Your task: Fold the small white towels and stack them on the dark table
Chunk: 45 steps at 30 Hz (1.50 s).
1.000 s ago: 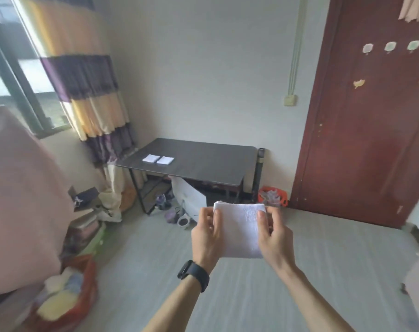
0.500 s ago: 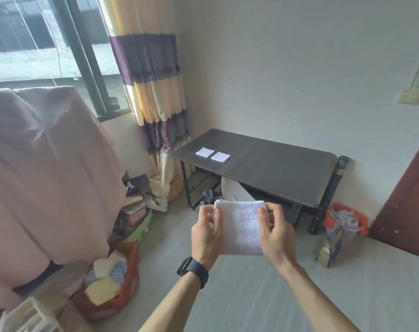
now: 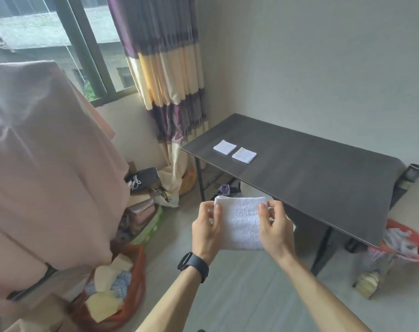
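Note:
A folded small white towel [image 3: 241,221] is held in the air between both hands, in front of the dark table [image 3: 311,173]. My left hand [image 3: 205,230], with a black watch on the wrist, pinches its left edge. My right hand [image 3: 275,227] pinches its right edge. Two folded white towels lie side by side near the table's left end, one [image 3: 224,147] further left and the other [image 3: 244,155] beside it, apart from each other.
A large pink cloth [image 3: 43,164] hangs at the left. Below it sits a red bag [image 3: 129,300] of fabrics and clutter along the wall. A striped curtain [image 3: 165,75] hangs behind the table's left end. An orange basket [image 3: 405,248] stands at the right.
The view has swung left and come nearer to the table, which now looks larger. Both hands still hold the folded towel the same way.

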Each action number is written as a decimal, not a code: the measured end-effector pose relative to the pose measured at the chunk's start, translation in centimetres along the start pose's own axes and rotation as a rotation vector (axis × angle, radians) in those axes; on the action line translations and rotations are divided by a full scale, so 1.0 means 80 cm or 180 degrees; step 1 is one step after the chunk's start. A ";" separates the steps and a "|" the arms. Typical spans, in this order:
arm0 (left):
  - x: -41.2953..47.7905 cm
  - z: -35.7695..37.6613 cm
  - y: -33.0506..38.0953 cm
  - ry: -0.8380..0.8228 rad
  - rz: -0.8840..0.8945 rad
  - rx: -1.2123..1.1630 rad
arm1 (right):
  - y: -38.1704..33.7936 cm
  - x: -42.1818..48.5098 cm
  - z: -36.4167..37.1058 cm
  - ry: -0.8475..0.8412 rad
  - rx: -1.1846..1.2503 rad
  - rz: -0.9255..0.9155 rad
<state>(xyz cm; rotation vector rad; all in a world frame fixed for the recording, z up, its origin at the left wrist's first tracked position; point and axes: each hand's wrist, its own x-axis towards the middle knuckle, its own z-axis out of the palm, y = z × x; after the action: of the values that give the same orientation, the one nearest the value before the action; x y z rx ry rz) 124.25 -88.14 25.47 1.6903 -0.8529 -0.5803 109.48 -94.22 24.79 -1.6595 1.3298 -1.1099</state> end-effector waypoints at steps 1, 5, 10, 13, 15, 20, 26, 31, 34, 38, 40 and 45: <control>0.029 0.003 -0.007 0.0004 -0.0006 0.0008 | 0.004 0.023 0.019 -0.0021 -0.0006 0.0021; 0.151 0.008 -0.033 -0.0029 -0.0046 -0.0013 | 0.014 0.116 0.094 -0.0041 -0.0014 0.0108; 0.290 0.014 -0.055 -0.0192 -0.0238 -0.0056 | 0.014 0.223 0.176 0.0006 -0.0068 0.0275; 0.366 0.027 -0.068 -0.0282 -0.0371 -0.0018 | 0.028 0.284 0.216 -0.0021 -0.0073 0.0414; 0.413 0.040 -0.078 -0.0393 -0.0448 0.0021 | 0.043 0.325 0.240 -0.0016 -0.0103 0.0521; 0.544 0.092 -0.105 -0.0607 -0.0588 0.0225 | 0.091 0.438 0.295 0.0045 -0.0151 0.0797; 0.695 0.171 -0.118 -0.0790 -0.0893 0.0421 | 0.137 0.591 0.340 0.0073 -0.0218 0.1032; 0.796 0.217 -0.120 -0.0944 -0.1103 0.0694 | 0.165 0.683 0.371 -0.0083 -0.0298 0.1276; 0.849 0.239 -0.128 -0.1072 -0.1166 0.0781 | 0.178 0.727 0.391 -0.0121 -0.0349 0.1484; 0.917 0.265 -0.159 -0.1398 -0.1135 0.0876 | 0.196 0.774 0.425 -0.0013 -0.0496 0.1741; 0.946 0.277 -0.179 -0.1592 -0.1143 0.0887 | 0.208 0.793 0.443 0.0067 -0.0616 0.1836; 1.006 0.305 -0.227 -0.2133 -0.1096 0.1261 | 0.235 0.818 0.483 0.0304 -0.0808 0.2198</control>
<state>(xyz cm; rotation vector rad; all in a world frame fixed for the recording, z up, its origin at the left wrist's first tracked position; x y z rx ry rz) 160.46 -163.42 4.90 2.0523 -1.2108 -1.3317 145.01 -161.24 5.38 -1.1528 1.9648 -0.6267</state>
